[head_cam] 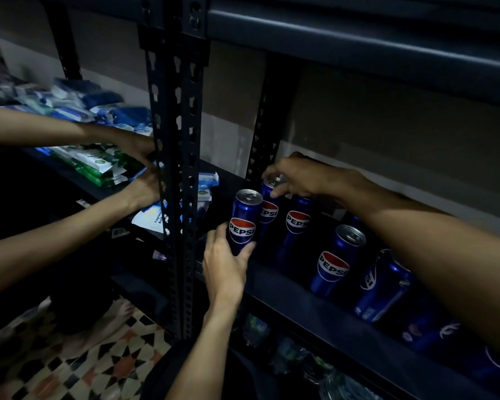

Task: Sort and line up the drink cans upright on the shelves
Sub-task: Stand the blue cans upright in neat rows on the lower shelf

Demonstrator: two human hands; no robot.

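Note:
Several blue Pepsi cans stand upright on a dark metal shelf (pixel 286 287). My left hand (pixel 225 264) is wrapped around the lower part of the front-left can (pixel 244 217). My right hand (pixel 298 177) reaches in from the right and pinches the top of the back can (pixel 269 203) just behind it. Another upright can (pixel 296 226) stands to the right, under my right wrist. One more can (pixel 337 261) stands nearer the front. Further right, cans (pixel 383 287) sit partly hidden beneath my right forearm.
A perforated black upright post (pixel 175 168) divides the shelving. Left of it, another person's two hands (pixel 143 168) handle white, green and blue packets (pixel 98 163) on the neighbouring shelf. Plastic bottles (pixel 286 350) lie on the shelf below. Patterned floor tiles (pixel 98 365) show at bottom left.

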